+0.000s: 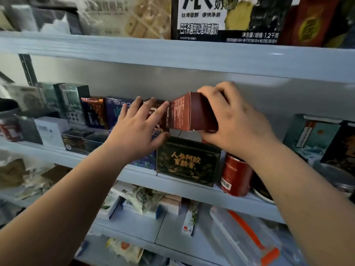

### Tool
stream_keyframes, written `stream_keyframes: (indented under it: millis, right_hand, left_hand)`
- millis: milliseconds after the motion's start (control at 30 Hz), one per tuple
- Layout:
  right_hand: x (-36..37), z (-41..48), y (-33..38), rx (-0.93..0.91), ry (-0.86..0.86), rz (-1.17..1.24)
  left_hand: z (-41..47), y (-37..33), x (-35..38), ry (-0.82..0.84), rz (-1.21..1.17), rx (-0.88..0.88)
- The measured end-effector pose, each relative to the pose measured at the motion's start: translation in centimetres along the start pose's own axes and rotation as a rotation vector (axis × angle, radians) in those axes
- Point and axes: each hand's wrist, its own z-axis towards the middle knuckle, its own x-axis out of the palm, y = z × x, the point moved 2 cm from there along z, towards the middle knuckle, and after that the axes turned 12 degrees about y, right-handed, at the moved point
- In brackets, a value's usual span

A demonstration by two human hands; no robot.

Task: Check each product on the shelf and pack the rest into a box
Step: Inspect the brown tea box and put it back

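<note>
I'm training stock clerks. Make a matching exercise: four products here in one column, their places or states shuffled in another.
1 maroon box
2 black gold-lettered box
3 red can
4 clear plastic container

A next shelf down, orange handle
B tilted in the right hand
C upright beside the black box
D front edge, under the held box

Pairs: 1-B, 2-D, 3-C, 4-A

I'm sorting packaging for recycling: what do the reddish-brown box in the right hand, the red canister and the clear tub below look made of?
Reddish-brown box, gripped by the right hand: matte printed cardboard, going by its crisp folded edges. Red canister: glossy, perhaps tin or coated card; the sheen alone cannot settle it. Clear tub: translucent plastic, with see-through walls and lid.
</note>
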Motion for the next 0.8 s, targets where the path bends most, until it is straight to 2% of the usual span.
stream_keyframes:
  millis: [167,467,800]
  right_hand:
    - [1.5,5.8,-0.8,0.021,0.144,-0.183]
    - [7.2,14.2,-4.1,0.177,0.446,-0.282]
    - [14.1,19.6,-6.5,0.327,0.699,-0.103]
  left_hand:
    - [3.5,1.9,1.6,0.084,0.029,0.016]
    - [6.9,2.3,4.9,0.197,-0.014,0.154]
    - [7.1,2.9,6.9,0.26,-0.143,0.287]
